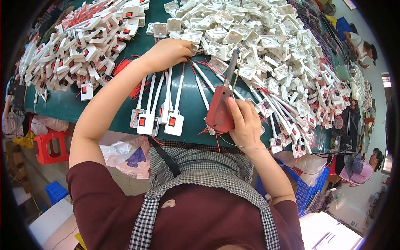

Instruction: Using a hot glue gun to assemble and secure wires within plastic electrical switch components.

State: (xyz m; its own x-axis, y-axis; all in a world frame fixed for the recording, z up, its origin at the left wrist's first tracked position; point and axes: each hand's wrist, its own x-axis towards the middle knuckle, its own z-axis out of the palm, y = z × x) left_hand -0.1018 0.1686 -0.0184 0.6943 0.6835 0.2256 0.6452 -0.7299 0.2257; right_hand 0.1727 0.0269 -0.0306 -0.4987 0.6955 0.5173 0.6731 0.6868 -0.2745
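Observation:
My right hand [246, 121] is wrapped round the red body of a soldering iron [220, 109], whose long metal shaft points away from me. Ahead and to the left, my left hand [173, 54] has its fingers bent together beside a white plastic housing [192, 36] and thin red wires. What is in that pinch is hidden. Below my left wrist, white switch housings [173, 123] with red rocker switches lie near the table edge, their white stems running away from me. More white stems with red wire ends fan out between my hands.
A heap of white plastic shells [250, 37] covers the far middle of the green table [112, 112]. Switch pieces [75, 50] pile up at left, and others [293, 131] at right. A red stool [52, 146] and blue crate [310, 183] stand below. Other people are at right.

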